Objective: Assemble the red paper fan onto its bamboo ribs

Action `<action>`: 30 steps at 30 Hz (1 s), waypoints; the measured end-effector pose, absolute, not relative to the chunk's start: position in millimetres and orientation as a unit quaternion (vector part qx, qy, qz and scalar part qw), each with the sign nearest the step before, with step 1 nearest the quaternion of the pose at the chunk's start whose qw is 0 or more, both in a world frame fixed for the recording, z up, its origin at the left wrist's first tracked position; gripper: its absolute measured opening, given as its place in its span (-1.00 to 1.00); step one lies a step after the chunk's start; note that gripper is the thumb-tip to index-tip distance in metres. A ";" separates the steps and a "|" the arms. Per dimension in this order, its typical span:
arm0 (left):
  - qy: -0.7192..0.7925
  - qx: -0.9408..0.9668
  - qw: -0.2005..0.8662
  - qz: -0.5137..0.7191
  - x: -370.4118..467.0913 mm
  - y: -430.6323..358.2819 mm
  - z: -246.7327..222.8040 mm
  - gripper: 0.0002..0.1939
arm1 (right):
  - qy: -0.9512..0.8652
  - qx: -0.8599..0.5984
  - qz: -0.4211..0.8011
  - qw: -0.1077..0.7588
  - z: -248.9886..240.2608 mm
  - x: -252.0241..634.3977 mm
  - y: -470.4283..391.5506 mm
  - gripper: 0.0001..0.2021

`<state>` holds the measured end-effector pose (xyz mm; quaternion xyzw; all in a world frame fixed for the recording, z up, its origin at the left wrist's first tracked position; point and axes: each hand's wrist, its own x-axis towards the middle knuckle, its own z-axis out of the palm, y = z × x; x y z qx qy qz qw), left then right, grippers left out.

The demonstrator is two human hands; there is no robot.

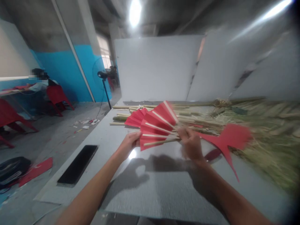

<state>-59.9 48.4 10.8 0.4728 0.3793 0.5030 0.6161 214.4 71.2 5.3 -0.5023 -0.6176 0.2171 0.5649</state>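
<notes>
Between my hands, above the table, is a red paper fan (pixel 156 123) spread partly open, pale flat sticks showing on the side that faces me. My right hand (pixel 191 142) is closed round the gathered stick ends. At the fan's lower left edge, my left hand (pixel 132 142) pinches the red paper between thumb and fingers. Behind it lies a second red folded fan (pixel 136 117), partly hidden, on several bamboo sticks (pixel 118 123). Right of my right hand are a cut piece of red paper (pixel 231 137) and a dark red object (pixel 213 154) I cannot make out.
A black phone (pixel 77 165) lies on the table (pixel 126 193) at left. Shredded plant fibre (pixel 264 159) and bamboo strips cover the right side. White panels (pixel 157 68) stand behind. A standing fan (pixel 103 75), red chairs (pixel 58 97) and a seated person (pixel 39 84) are farther left.
</notes>
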 end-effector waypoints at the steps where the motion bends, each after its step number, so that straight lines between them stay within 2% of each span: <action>1: 0.379 0.489 0.617 0.487 -56.2 45.5 10.7 -0.55 | -0.614 -0.509 0.211 0.566 3.5 211.9 70.6 -0.64; 6: 0.349 0.504 0.642 0.461 -44.0 37.2 6.7 -0.60 | -0.610 -0.527 0.196 0.559 1.3 202.4 65.3 -0.63; 11: 0.321 0.439 0.697 0.466 -40.5 36.6 4.8 -0.66 | -0.601 -0.531 0.200 0.563 1.2 198.3 62.7 -0.63; 16: 0.284 0.408 0.742 0.450 -37.3 34.8 5.5 -0.62 | -0.596 -0.539 0.216 0.554 -0.7 195.2 61.9 -0.63; 23: 0.293 0.414 0.726 0.464 -38.5 35.3 7.3 -0.62 | -0.584 -0.532 0.238 0.565 -1.2 196.2 65.2 -0.62; 30: 0.363 0.469 0.636 0.493 -47.8 43.0 1.0 -0.72 | -0.557 -0.520 0.297 0.576 -1.8 195.1 67.3 -0.61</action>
